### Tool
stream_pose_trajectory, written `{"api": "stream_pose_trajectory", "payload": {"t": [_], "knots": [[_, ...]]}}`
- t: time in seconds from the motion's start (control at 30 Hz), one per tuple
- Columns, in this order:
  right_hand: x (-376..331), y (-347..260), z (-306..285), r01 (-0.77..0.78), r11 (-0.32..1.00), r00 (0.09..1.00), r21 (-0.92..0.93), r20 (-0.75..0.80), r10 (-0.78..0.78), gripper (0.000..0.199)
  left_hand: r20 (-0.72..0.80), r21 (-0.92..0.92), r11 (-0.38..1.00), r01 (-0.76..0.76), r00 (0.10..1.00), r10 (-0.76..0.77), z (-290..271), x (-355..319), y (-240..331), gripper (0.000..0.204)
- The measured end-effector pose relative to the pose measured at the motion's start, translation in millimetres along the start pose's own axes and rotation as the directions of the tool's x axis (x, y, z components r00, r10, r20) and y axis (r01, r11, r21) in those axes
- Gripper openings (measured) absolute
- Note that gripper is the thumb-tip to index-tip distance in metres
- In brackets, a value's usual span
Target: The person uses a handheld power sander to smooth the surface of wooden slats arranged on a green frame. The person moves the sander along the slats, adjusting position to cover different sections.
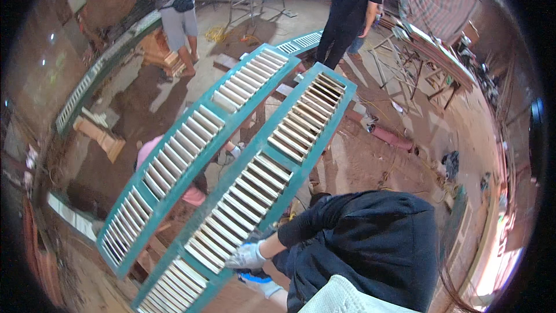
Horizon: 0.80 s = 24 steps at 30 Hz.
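Two long teal louvred panels with pale slats lie side by side on trestles, the nearer panel [272, 156] and the farther panel [197, 139]. My right hand [246, 257], in a pale glove with a dark sleeve, grips the near edge of the nearer panel low down. My left hand [259, 281], in a blue and white glove, sits just below it against the same edge; its fingers are partly hidden.
A person in a pink top [194, 194] crouches under the panels. Two people stand at the back, one in grey shorts [174, 11] and one in black [347, 6]. Another teal panel [87, 87] leans at the left. Timber and metal frames [428, 58] are stacked at the right on the dirt floor.
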State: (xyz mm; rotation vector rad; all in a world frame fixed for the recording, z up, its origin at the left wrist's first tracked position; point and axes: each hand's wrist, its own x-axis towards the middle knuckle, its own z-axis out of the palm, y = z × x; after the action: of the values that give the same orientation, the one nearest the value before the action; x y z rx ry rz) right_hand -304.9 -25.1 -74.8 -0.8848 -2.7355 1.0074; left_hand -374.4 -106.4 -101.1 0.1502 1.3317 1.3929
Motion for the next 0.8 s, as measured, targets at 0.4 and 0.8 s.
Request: {"api": "stream_pose_trajectory", "payload": {"t": [0.4,0.8], "knots": [[-54,35,-39,-0.155,0.988,0.988,-0.013,0.014,0.155,0.070,-0.074,0.183,0.970,0.157,0.987,-0.146,5,-10,31,0.045],[-236,152,-76,-0.313,0.946,0.939,-0.086,-0.174,0.295,0.042,0.652,0.621,0.701,-0.350,0.727,-0.215,108,-33,-50,0.046]]}}
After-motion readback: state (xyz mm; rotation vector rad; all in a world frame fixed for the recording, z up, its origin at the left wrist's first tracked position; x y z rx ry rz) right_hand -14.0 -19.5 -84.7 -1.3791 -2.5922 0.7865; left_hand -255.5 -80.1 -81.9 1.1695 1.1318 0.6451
